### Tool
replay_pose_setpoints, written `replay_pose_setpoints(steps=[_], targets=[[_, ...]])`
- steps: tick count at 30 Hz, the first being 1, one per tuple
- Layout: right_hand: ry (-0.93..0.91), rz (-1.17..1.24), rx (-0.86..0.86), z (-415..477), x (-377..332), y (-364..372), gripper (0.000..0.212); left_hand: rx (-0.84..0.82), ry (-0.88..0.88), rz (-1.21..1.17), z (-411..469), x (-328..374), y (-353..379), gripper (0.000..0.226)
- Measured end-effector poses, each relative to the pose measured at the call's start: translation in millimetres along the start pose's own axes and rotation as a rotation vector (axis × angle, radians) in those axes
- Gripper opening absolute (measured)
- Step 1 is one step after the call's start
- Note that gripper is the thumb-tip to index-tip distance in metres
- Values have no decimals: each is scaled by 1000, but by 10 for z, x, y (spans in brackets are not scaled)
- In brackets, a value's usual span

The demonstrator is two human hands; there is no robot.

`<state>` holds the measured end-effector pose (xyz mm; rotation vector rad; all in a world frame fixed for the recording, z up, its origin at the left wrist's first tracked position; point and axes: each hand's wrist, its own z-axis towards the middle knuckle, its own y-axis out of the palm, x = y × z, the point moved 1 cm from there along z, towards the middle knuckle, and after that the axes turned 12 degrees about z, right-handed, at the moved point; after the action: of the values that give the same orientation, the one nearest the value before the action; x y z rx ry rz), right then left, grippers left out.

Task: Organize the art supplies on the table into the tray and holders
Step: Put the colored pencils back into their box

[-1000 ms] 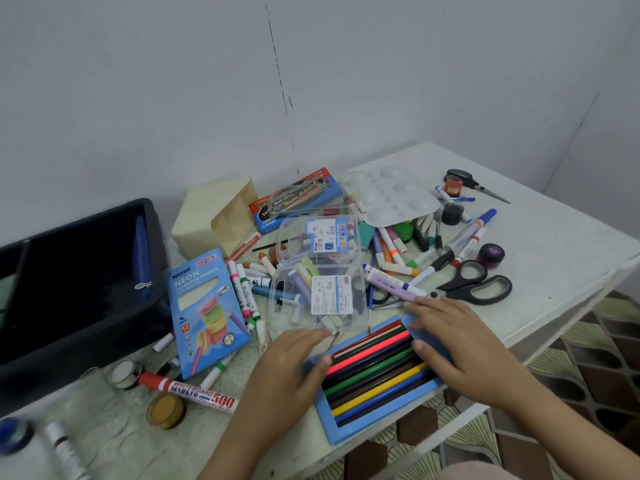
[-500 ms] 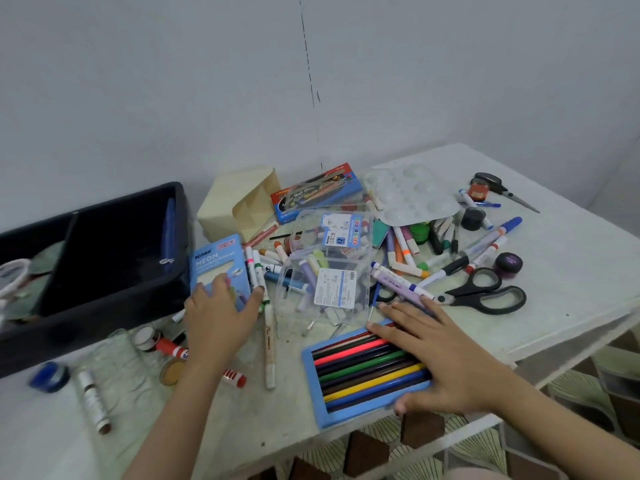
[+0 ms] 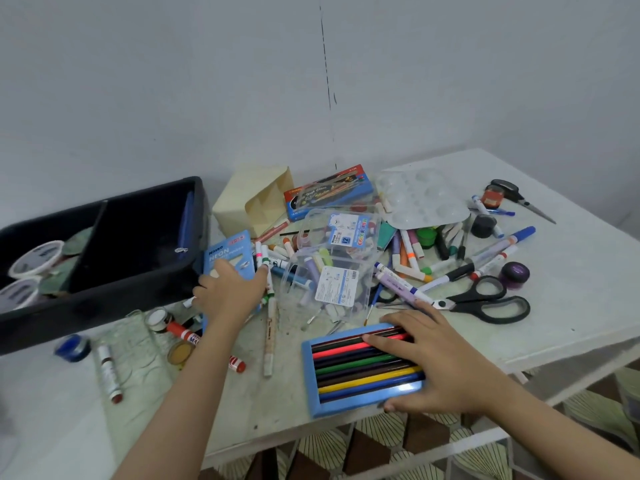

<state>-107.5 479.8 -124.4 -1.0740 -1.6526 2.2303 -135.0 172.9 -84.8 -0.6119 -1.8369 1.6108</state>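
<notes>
The white table carries a loose heap of art supplies, and the black tray sits at its left end, divided in two, with round white lids in the far-left section and a blue pouch against the right wall. Just right of the tray the cream holder lies tipped so its compartments face sideways. Near the front edge lies the blue pencil box, open, with coloured pencils side by side in it. The right hand lies flat over the box's right half, fingers straight and slightly spread across the pencils, thumb against the near rim. Behind and to the left, the left hand covers the lower part of the blue carton, which touches the tray's right wall. The thumb hooks its right edge beside the markers and the fingers bend over its left edge, gripping it across its width. The carton's exposed top reads "Ninso" and "NEON". Between the hands stand two clear plastic cases; the rear one's label reads "Ninso", "12" and "COLOR PEN", while the front label is too small to read. Black scissors lie just beyond the right hand's fingertips. A red marker passes under the left forearm, showing only "MA".
</notes>
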Motion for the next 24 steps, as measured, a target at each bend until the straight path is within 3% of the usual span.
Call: replay_pose_setpoints(steps=[4,10,18,24], targets=[[-8,8,-5,-60,40,-36,80,-43,-63,-74,3,-3,60,51],[-14,35,-26,-134,105,-104,84,46,-53,-136,-100,7,-15,52],[-74,22,13,-115,165,-101,80,161,303,-368,-445,-182,-232,68],[-99,21,32,-124,225,-95,79,-28,586,-239,-745,-619,-218,103]])
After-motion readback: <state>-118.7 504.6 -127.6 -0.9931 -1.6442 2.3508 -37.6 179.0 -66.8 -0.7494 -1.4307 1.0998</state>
